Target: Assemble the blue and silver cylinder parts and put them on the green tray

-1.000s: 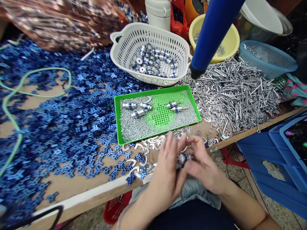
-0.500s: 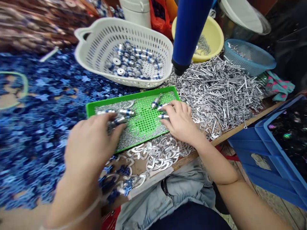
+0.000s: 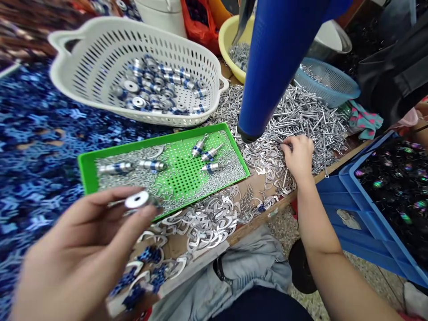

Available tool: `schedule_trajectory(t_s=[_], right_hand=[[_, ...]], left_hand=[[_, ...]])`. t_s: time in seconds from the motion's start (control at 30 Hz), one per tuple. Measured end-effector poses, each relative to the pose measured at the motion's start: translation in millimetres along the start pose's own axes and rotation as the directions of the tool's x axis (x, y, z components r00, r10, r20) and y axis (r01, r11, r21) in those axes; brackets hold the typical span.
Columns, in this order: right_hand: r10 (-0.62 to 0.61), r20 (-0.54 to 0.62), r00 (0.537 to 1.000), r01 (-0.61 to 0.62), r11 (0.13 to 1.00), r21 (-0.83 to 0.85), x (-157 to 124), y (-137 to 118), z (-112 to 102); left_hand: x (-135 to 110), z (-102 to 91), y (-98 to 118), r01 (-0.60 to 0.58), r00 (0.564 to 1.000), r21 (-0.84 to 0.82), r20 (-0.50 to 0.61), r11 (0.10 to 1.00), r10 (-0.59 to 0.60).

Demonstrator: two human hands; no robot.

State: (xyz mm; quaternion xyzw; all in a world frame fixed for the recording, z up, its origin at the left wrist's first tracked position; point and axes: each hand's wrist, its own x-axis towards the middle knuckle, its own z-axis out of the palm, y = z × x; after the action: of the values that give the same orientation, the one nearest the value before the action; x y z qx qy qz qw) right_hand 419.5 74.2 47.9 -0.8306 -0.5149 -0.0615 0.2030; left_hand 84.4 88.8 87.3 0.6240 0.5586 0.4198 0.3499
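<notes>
My left hand [image 3: 76, 249] grips a silver metal cylinder [image 3: 137, 199] between thumb and fingers, its round end with a centre hole facing up, just over the near left edge of a green perforated tray [image 3: 189, 171]. In that tray lie several silver cylinders with blue bands [image 3: 152, 166], some with a thin pin sticking out, among tiny metal bits. My right hand [image 3: 299, 156] is closed in a pinch at the near edge of a heap of metal pins with ringed ends [image 3: 321, 120]; what its fingertips hold, if anything, I cannot make out.
Behind the tray stands a white slotted basket [image 3: 100, 49] of banded cylinders. A blue tool body [image 3: 270, 67] hangs down above the table. Flat curved metal pieces [image 3: 214, 227] line the front edge, blue pieces [image 3: 33, 156] cover the left. A blue crate [image 3: 337, 196] stands right.
My left hand has lifted a cylinder out of the tray, towards me. My right hand has left the cylinders on the tray's right side and moved right to the pin heap. The view has shifted.
</notes>
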Motion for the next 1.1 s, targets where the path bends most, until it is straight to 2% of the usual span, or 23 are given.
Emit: schedule_trajectory(t_s=[0.07,0.13,0.2,0.23,0.3,0.33,0.4,0.47,0.53,0.6,0.67,0.77,1.0,1.1], right_hand=[[0.067,-0.1,0.993,-0.044,0.975,0.216,-5,-4,-6],[0.175,-0.114,0.978,-0.102,0.876,0.471,-17,-11,-15],[0.228,0.016,0.974,-0.182,0.73,0.658,-35,-20,-24],[0.214,0.11,0.971,-0.227,0.664,0.712,-46,-24,-28],[0.163,0.252,0.954,-0.3,0.57,0.765,-66,-32,-32],[0.152,0.284,0.947,-0.32,0.55,0.771,-76,-34,-32],[0.163,0.266,0.95,-0.31,0.594,0.743,-92,-36,-29],[0.149,0.183,0.972,-0.233,0.734,0.638,-102,-34,-23],[0.07,0.089,0.994,-0.103,0.881,0.462,-109,-30,-19],[-0.011,0.035,0.999,-0.001,0.947,0.32,-112,-27,-18],[-0.05,0.017,0.999,0.043,0.963,0.265,-114,-25,-19],[-0.069,0.027,0.997,0.059,0.964,0.26,-115,-24,-21],[-0.054,0.148,0.987,0.027,0.984,0.177,-109,-14,-30],[-0.038,0.112,0.993,0.009,0.968,0.25,-109,-12,-34]], left_hand=[[-9,7.3,0,0.081,0.994,-0.07,0.078,0.994,-0.076],[-16,14.3,1,0.097,0.98,-0.138,0.185,0.986,-0.071],[-21,22.6,5,0.055,0.956,-0.178,0.293,0.983,0.0],[-23,27.9,8,0.004,0.939,-0.176,0.338,0.984,0.057],[-26,41.8,14,-0.161,0.893,-0.113,0.405,0.98,0.194],[-27,50.6,18,-0.26,0.863,-0.051,0.437,0.964,0.255],[-27,70.9,23,-0.448,0.8,0.139,0.503,0.883,0.326],[-26,92.3,28,-0.585,0.75,0.345,0.575,0.734,0.327],[-24,111.1,34,-0.605,0.746,0.502,0.629,0.618,0.22],[-21,125.0,41,-0.571,0.763,0.591,0.638,0.57,0.102],[-20,133.5,48,-0.527,0.779,0.628,0.626,0.573,0.031],[-19,137.8,55,-0.489,0.789,0.637,0.614,0.596,-0.01],[-18,132.8,53,-0.433,0.791,0.656,0.605,0.619,-0.088],[-16,129.9,47,-0.402,0.788,0.65,0.604,0.644,-0.118]])
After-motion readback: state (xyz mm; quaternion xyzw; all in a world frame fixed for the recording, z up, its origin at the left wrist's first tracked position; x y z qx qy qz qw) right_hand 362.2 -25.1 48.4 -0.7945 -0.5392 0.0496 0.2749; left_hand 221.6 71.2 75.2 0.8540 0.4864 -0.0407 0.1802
